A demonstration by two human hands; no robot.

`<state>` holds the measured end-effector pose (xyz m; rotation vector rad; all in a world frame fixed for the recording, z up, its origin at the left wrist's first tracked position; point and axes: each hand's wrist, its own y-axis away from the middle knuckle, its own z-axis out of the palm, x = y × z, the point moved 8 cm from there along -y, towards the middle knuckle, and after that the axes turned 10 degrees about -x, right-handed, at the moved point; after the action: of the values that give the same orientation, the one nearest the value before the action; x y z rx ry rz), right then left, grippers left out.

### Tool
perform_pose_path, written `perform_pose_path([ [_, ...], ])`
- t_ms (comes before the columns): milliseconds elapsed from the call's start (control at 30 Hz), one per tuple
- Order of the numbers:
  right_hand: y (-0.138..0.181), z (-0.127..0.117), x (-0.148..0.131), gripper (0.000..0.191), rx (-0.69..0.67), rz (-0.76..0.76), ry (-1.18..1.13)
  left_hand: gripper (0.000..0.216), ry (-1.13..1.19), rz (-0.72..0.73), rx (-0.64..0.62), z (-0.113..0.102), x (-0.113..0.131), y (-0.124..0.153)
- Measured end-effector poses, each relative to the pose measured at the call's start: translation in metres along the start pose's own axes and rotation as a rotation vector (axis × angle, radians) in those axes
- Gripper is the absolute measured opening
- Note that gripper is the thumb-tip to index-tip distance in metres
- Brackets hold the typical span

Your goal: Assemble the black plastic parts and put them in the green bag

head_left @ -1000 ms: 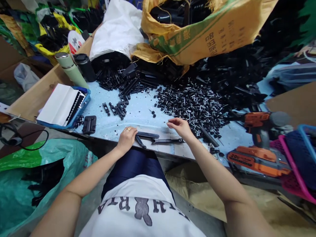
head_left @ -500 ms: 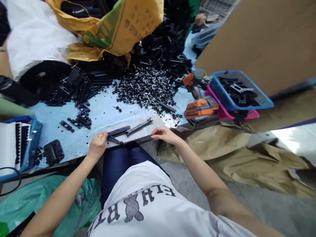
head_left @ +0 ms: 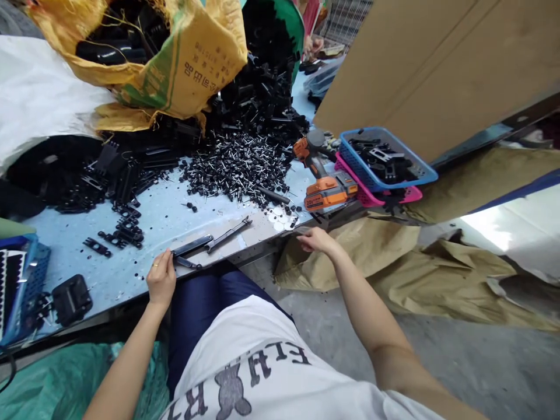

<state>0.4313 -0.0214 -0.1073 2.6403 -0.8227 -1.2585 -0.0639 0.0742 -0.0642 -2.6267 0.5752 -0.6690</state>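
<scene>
Lying near the counter (head_left: 168, 224) edge: one long black strip (head_left: 195, 245), its left end pinched by the left hand (head_left: 161, 281), long axis angled rightward and away; right hand (head_left: 315, 240) set farther right, fingers curled in, no held item discernible.

Left fingers (head_left: 168, 260) pinched, right fingers (head_left: 307, 240) curled

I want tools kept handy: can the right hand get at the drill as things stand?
Probably yes: the right hand looks close to the drill, and nothing seems to block the way between them; the pink basket only stands beside the drill.
</scene>
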Motion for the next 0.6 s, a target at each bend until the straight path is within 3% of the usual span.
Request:
perform_pose_path([
  [67,0.001,0.007,-0.035,0.020,0.024,-0.131,0.166,0.025,0.033,-0.037,0.056,0.000,-0.001,0.002],
  [167,-0.004,0.007,-0.082,0.021,0.185,-0.310,0.486,0.024,0.057,-0.062,0.102,0.000,-0.003,0.003],
  [267,-0.016,0.016,-0.104,0.023,0.151,-0.348,0.637,0.024,0.067,-0.067,0.097,0.003,-0.004,0.004],
  [400,-0.004,0.039,-0.152,0.023,0.172,-0.537,0.330,0.025,0.081,-0.094,0.085,0.005,-0.007,0.006],
  [500,0.017,0.092,-0.205,0.026,0.032,-0.741,0.026,0.026,0.096,-0.104,0.088,0.006,-0.010,0.006],
  [600,0.034,0.149,-0.247,0.025,-0.117,-0.877,-0.062,0.027,0.112,-0.114,0.063,0.007,-0.011,0.006],
])
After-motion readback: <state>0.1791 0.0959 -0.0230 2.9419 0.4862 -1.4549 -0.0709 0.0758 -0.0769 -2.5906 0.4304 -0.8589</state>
